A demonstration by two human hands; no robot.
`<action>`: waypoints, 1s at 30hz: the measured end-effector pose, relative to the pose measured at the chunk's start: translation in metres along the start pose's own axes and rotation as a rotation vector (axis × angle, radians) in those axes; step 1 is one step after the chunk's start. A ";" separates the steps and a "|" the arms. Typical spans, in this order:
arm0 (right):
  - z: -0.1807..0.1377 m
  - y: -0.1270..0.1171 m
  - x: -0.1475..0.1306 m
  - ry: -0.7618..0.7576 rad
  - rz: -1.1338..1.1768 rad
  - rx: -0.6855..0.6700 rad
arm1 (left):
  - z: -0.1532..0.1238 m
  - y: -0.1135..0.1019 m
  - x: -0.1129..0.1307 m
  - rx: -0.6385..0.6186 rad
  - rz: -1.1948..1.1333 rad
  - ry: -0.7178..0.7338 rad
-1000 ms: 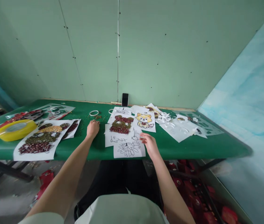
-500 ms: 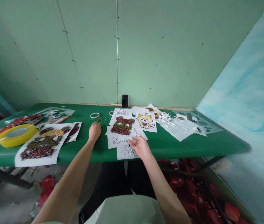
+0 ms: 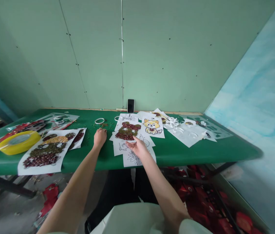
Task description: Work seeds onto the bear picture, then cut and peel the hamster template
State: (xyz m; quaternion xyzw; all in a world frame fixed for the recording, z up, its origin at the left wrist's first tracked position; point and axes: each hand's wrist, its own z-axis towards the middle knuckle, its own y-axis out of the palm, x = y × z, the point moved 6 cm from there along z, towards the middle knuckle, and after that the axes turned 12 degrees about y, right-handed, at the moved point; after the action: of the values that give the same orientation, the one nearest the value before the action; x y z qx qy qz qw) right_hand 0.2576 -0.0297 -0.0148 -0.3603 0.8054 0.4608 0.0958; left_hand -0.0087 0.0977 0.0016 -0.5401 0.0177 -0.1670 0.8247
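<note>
My left hand [image 3: 100,138] rests on the green table, its fingers curled together beside a small scatter of loose green and brown seeds [image 3: 104,125]. Whatever those fingers hold, if anything, is hidden. Palm turned up, my right hand [image 3: 137,147] is open over the lower edge of a bear picture [image 3: 128,130] covered in red beans and green seeds. I cannot tell whether it touches the paper. Under that picture lie line-drawing sheets [image 3: 118,149], including a flower drawing [image 3: 133,158]. A coloured yellow fox drawing [image 3: 152,126] lies to the right.
A yellow tape roll [image 3: 19,142] and a larger bean picture [image 3: 45,149] lie at left. White rings [image 3: 99,121] sit behind my left hand. A phone [image 3: 131,106] leans against the green wall. White paper scraps [image 3: 171,123] and loose sheets [image 3: 188,133] spread at right.
My right hand has moved left and slightly up, from the flower drawing to the bear picture's lower edge. My left hand stays by the seeds.
</note>
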 end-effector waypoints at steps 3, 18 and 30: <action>0.007 -0.005 -0.002 -0.017 0.048 0.086 | 0.000 0.000 0.000 0.000 0.003 0.007; -0.044 -0.096 -0.033 -0.260 0.072 0.207 | -0.001 0.000 0.002 -0.021 -0.005 -0.015; -0.104 -0.199 -0.071 -0.368 0.160 0.313 | -0.001 0.001 0.001 -0.010 -0.021 -0.035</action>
State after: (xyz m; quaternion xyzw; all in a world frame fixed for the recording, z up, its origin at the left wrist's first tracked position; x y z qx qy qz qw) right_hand 0.4607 -0.1418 -0.0560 -0.1860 0.8620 0.3943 0.2586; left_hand -0.0075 0.0971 0.0004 -0.5472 -0.0018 -0.1660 0.8204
